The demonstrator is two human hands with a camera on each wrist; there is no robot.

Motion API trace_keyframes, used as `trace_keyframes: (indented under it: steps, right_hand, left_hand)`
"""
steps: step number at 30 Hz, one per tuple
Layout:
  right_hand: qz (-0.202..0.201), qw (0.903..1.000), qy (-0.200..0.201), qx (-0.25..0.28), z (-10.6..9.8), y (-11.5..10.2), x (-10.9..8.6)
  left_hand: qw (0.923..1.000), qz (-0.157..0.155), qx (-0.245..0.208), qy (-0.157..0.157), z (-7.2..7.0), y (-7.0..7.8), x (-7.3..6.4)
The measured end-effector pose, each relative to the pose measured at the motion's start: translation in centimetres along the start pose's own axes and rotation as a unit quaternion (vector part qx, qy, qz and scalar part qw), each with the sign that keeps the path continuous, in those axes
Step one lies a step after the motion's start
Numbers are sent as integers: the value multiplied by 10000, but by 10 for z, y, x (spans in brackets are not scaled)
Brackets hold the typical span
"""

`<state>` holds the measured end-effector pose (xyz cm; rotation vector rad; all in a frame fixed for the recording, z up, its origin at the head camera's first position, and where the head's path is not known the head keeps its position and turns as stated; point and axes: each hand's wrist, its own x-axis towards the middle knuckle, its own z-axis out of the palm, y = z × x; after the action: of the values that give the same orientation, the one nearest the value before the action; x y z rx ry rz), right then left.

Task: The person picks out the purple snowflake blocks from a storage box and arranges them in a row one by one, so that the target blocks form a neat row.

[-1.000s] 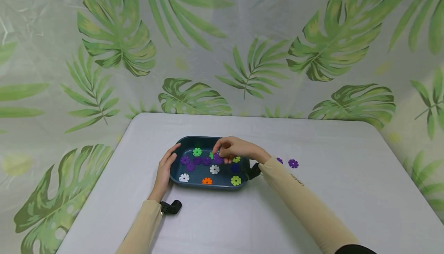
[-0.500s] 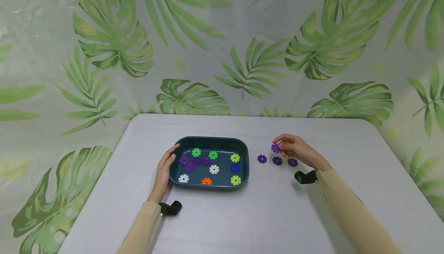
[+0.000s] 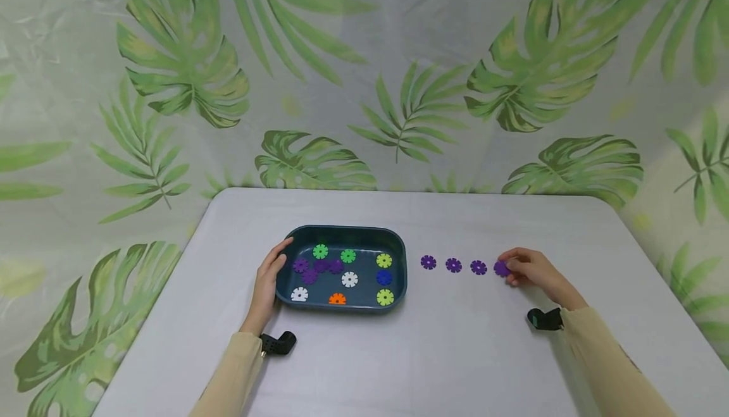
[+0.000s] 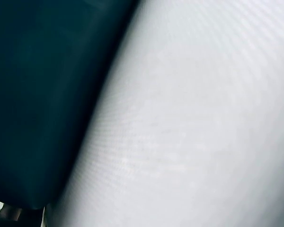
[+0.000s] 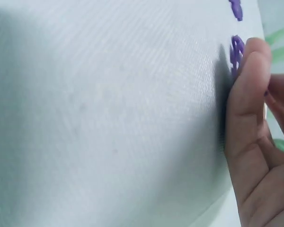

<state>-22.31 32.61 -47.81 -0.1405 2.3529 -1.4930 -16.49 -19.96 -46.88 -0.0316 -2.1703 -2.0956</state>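
Change vs half a second ago: right hand (image 3: 529, 271) has swung out toward 3 o'clock, taking its purple disc (image 3: 502, 269) from just above the row to the row's 3 o'clock end. Row of three (image 3: 453, 265) hasn't changed: evenly gapped, lying flat at 3 o'clock of the tray (image 3: 342, 309). Left hand (image 3: 266, 284) and tray: same spots.

Hands: right pinches the purple disc between thumb and fingers, down at bench (image 3: 438, 354) level; can't tell if the disc touches the cloth. Left lies along the tray's 9 o'clock end, fingers fairly straight, tips over the rim; left wrist view shows mostly tray wall.

Tray contents, by clock: purple cluster (image 3: 309, 276) at 9, partly overlapping; green discs (image 3: 320, 251) at 11 and 12; yellow-green discs (image 3: 385, 297) at 2 and 4; blue disc (image 3: 384, 277) at 3; orange disc (image 3: 337, 299) at 6, partly cut off by the near wall; white discs (image 3: 349, 279) near centre and at 8.

Materials: discs look plastic, thin, round, notched edges. Tray dark teal, smooth, slightly glossy, rounded corners. Bench covering white, fine weave in the right wrist view. Backdrop (image 3: 319, 88) at 12 is a creased, shiny leaf-print sheet. Sleeves (image 3: 615, 360) beige.
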Motion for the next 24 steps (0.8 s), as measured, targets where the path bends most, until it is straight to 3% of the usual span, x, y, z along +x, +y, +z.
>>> trace_keyframes:
  steps: [6,11,18,24]
  right_hand:
    - [7,9944,452,-957,8,-10,0]
    - [-255,9958,526,-699,19,-32,4]
    - [-659,9971,-275,273,61,-89,18]
    - [-853,9875,-1130,687,117,-139,36]
  left_hand:
    - [10000,13,15,-5,0,0,-1]
    - [10000,31,-18,23,1,1,-1]
    - [10000,73,-15,10,0,1,0]
    - [10000,82,-40,-2,0,0,0]
